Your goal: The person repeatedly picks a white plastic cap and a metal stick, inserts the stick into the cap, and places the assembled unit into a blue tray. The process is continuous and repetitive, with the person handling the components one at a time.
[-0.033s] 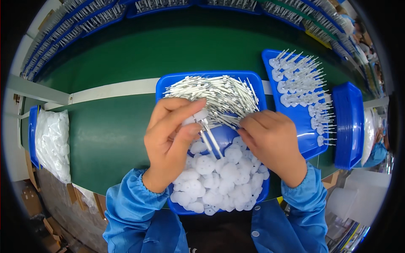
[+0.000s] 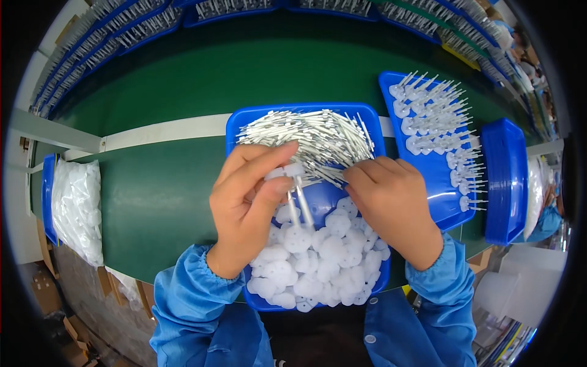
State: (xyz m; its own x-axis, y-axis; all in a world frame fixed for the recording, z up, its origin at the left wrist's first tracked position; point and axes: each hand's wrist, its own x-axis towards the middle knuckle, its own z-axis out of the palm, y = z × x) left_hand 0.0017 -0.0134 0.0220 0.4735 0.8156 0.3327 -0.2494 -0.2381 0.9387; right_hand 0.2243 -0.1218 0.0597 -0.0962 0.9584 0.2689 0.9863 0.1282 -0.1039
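My left hand [image 2: 247,199] is closed in a pinch on a white plastic disc [image 2: 295,169]. Two thin pale rods [image 2: 301,202] stick out of that disc and slant down toward me. At the right edge of the rod pile [image 2: 306,134], my right hand [image 2: 391,199] has its fingertips pressed together; whatever lies between them is hidden. Both hands are over a blue tray [image 2: 309,107]. Its far half holds the heaped rods, and loose white discs [image 2: 306,263] fill the near half.
Right of my hands, a second blue tray [image 2: 422,174] carries rows of discs with rods standing in them. Beyond it is a stack of blue trays [image 2: 504,183]. A clear bag of white parts [image 2: 76,211] lies far left on the green table [image 2: 159,196]. Filled racks [image 2: 229,7] line the back.
The disc and rods in my left hand have turned a little, so the rods point more steeply downward. My right hand has shifted slightly at the pile's edge.
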